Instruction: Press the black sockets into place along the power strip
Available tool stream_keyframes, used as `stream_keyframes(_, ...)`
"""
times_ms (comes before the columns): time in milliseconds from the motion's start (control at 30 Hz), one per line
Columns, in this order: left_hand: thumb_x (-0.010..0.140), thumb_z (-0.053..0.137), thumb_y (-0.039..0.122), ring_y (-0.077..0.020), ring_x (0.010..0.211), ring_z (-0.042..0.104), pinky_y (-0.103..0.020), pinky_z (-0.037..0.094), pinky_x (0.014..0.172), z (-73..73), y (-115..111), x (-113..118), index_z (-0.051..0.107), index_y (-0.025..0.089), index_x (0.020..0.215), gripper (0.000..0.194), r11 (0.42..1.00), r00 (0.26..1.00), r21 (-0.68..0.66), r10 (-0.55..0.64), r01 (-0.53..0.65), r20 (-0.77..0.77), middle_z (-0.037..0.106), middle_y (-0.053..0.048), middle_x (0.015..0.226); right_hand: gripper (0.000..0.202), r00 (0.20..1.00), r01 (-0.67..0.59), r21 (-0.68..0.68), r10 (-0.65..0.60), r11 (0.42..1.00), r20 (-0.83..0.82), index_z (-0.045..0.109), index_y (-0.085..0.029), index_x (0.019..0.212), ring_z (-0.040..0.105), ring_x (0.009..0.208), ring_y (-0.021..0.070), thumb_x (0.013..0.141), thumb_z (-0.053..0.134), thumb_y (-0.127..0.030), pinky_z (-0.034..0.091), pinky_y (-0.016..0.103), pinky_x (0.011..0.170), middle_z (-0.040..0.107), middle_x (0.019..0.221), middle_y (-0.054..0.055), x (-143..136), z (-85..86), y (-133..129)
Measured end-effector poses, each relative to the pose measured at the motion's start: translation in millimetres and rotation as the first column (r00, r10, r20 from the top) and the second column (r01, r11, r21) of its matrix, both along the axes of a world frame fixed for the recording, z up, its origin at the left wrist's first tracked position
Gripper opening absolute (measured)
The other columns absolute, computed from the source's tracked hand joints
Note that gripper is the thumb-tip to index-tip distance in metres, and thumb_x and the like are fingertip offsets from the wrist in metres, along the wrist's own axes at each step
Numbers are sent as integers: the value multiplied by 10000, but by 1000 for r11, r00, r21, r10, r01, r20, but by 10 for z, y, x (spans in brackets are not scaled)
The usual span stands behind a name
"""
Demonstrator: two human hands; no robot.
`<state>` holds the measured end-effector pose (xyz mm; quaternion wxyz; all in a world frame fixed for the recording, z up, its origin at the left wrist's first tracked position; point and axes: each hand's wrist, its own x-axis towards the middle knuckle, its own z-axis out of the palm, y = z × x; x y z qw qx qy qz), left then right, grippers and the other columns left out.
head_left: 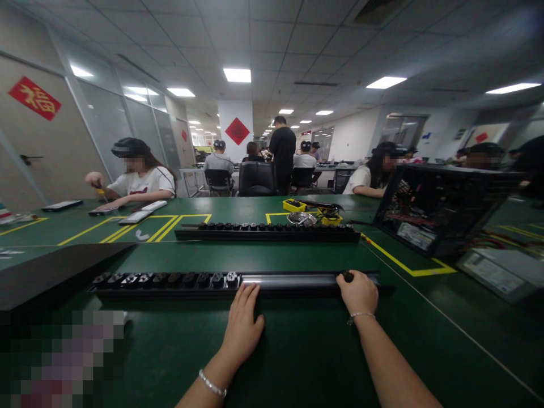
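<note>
A long black power-strip housing (293, 285) lies across the green table in front of me. Several black socket modules (174, 279) sit in a row in its left half, while the shiny channel is bare to their right. My left hand (244, 323) rests with outstretched fingers on the housing's near edge, just right of the last module. Over the right part of the housing, the fingers of my right hand (360, 292) are closed around a small black socket module (348, 276). Most of that module is hidden by the hand.
Behind lies a second filled power strip (267, 235). Farther back are a metal bowl (301, 219) and yellow bins (294, 205). An open computer case (442, 209) and a metal box (495, 273) stand right; a black panel (51, 269) is left. A co-worker (144, 181) sits across.
</note>
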<state>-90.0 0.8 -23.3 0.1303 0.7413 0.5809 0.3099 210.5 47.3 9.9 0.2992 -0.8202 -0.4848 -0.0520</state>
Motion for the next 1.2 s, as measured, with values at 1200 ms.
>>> stream_keyframes(1200,746,462,164,-238,1376,172,-471,217,1116,-23,0,0,356,231,1357,623,999,1000,34,2,-2,-9,361,-30,1432,502,993,-98,-235,110,967,39,608,-205,1023,578,858,249,779,342,-554,315,398,916,654,809,78,205,124,-49)
